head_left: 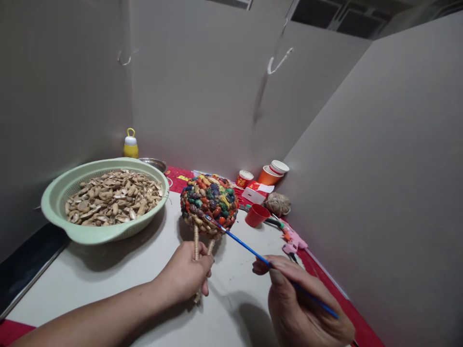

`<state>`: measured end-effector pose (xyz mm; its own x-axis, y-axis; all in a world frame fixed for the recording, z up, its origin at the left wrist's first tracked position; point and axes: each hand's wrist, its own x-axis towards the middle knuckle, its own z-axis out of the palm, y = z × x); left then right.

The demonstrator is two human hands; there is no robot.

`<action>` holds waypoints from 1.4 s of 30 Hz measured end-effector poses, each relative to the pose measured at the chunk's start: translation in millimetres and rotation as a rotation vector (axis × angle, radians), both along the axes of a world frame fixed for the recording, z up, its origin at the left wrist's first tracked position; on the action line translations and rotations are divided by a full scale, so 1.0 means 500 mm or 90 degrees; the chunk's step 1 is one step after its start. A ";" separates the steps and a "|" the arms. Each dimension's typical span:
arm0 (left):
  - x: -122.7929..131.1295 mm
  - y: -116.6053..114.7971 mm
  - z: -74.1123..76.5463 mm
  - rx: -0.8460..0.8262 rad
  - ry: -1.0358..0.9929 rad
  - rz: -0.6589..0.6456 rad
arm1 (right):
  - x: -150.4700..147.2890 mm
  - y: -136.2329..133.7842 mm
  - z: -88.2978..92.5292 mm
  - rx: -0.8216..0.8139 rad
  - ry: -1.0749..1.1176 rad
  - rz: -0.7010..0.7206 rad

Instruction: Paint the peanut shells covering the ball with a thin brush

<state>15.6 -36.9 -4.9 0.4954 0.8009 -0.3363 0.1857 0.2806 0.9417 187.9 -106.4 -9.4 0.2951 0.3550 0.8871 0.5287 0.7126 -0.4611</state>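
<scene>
A round ball (210, 195) covered in peanut shells stands in the middle of the view. Its shells are red, green, blue, yellow and brown, while a band near the bottom looks bare and tan. Two rope-wrapped stems (196, 241) come down from it, and my left hand (186, 272) is closed around them. In my right hand (306, 301) is a thin paintbrush (249, 248) with a blue handle, held like a pen. The brush's dark, paint-stained bristles touch the ball's lower front, beside the tan shells.
On the left sits a pale green colander (87, 236) of peanut shells (115, 197). Behind it are a yellow bottle (130, 148) and metal bowl (156, 165). To the right are a red cup (256, 215), twine ball (278, 204), paper cups (269, 175) and pink glue gun (296, 239). Grey walls enclose the table.
</scene>
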 end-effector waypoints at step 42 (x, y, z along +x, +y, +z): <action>0.001 -0.007 -0.017 0.030 0.024 0.004 | 0.046 -0.036 -0.049 0.016 -0.161 -0.097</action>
<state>16.2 -40.3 -13.3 0.4786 0.8189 -0.3169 0.2194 0.2379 0.9462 210.7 -124.4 -33.7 0.1116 0.3007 0.9472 0.7266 0.6255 -0.2842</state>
